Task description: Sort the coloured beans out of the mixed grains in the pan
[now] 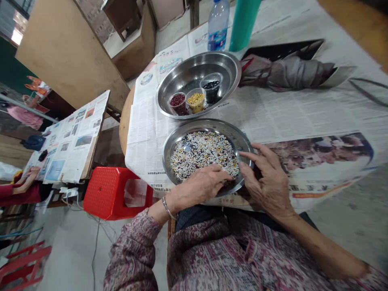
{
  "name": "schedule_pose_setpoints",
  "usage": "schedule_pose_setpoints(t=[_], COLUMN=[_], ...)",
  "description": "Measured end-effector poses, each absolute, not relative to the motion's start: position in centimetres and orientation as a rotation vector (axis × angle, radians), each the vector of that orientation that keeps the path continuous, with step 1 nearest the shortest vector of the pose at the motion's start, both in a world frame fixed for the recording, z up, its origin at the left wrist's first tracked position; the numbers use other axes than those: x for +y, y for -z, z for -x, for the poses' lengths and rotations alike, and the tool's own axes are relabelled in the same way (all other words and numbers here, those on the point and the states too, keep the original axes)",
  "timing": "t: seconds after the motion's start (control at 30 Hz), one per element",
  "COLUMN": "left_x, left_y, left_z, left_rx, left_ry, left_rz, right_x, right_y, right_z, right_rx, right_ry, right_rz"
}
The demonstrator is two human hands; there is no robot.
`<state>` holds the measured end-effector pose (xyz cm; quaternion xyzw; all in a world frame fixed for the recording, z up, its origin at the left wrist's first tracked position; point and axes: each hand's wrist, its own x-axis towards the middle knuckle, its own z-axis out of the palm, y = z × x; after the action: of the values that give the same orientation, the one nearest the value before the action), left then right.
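A steel basin (168,159) in front of me holds a mix of white grains (209,145) with dark red, black and yellow beans. My left hand (201,182), with a bangle at the wrist, reaches over the near rim. Its fingers are bent together and pressed at the grains; the fingertips are partly hidden, so what they pinch cannot be made out. Across the right rim lies my right hand (268,184), thumb and fingers spread, tips touching the basin's edge. Behind stands a larger steel basin (194,62) with cups of red beans (178,103), yellow beans (195,101) and black beans (211,88).
Newspaper (145,137) covers the table. Towards the back are a water bottle (217,28), a green container (244,24) and a folded umbrella (287,72). A red stool (103,192) stands left, near another papered table (80,137) where a person's arms (26,182) rest.
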<state>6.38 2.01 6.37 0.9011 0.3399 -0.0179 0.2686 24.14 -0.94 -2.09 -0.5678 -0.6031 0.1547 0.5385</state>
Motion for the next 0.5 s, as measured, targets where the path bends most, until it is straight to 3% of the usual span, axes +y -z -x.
schedule_pose_setpoints(t=[0.2,0.4,0.5], left_x=[3.7,7.4,8.0], left_y=[-4.9,-5.5,-5.9], left_z=[-6.7,-5.1,-4.4], left_rx=[1.288,1.653,1.777], left_ry=[0.102,-0.167,-0.115], left_rz=[-2.570,-2.471,-2.382], right_x=[-0.8,-1.0,-1.0], right_y=[2.3,1.9,1.8], right_z=[-24.1,-24.1,-24.1], right_rx=[-1.438,-1.429,-1.441], right_ry=[-0.317,-0.360,-0.364], right_rz=[1.337,1.369,1.367])
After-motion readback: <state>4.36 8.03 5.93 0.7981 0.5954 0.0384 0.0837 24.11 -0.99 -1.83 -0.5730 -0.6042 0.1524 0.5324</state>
